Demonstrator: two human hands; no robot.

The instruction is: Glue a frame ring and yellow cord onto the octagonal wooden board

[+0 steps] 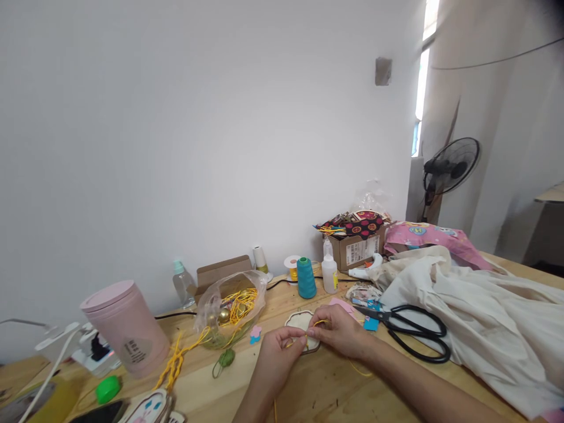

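My left hand (281, 351) and my right hand (338, 330) meet over a pale, scallop-edged piece with a dark rim (298, 319) lying on the wooden table. Both are closed, thumbs and fingertips pinching a thin yellow cord (324, 321). Loose lengths of cord trail below the hands. The fingers cover much of the pale piece, so how the cord runs across it is hidden. To the right of my right hand lie black-handled scissors (423, 333) and small blue scraps (371, 323).
Behind the hands stand a teal thread cone (306, 278) and a white glue bottle (329, 273). A plastic bag of yellow cord (205, 314) and a pink canister (127, 329) are at left. White cloth (480, 311) heaps up at right, by a full cardboard box (358, 251).
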